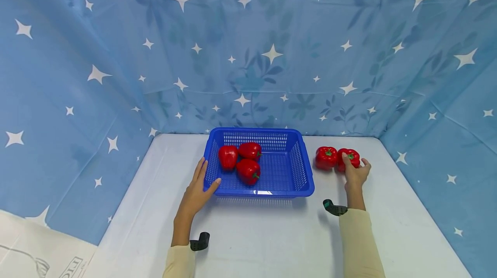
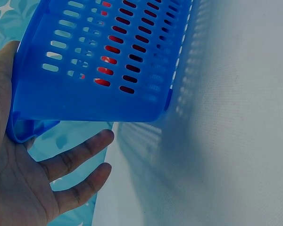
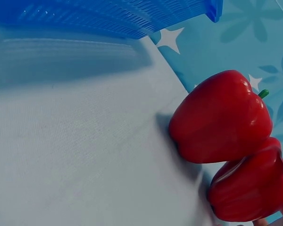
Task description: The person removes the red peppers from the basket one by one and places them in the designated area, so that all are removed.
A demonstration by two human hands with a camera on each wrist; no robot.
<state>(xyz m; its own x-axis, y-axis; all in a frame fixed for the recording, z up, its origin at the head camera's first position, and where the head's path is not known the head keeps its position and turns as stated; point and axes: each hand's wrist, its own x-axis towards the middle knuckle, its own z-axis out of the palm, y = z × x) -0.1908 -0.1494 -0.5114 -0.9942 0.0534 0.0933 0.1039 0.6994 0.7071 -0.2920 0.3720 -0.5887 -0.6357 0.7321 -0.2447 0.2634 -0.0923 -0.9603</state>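
Red, glossy bell pepper (image 1: 354,160), right of the blue, perforated plastic basket (image 1: 275,170), is gripped by the right hand (image 1: 356,176); slick skin could make it slip, or a bump could roll the matching red pepper (image 1: 323,160) close beside it. The left hand (image 1: 195,195), fingers extended, touches the basket's left rim. Three more red peppers (image 1: 246,171) lie inside, leftward.

Head view: bright, even. Soft shadow on table (image 1: 248,239) before basket (image 1: 277,168); white glare on its near side. Wrist views dimmer, bluish. Left wrist: light spots dot basket's shadow. Right wrist: highlights on peppers (image 3: 217,122) near basket.
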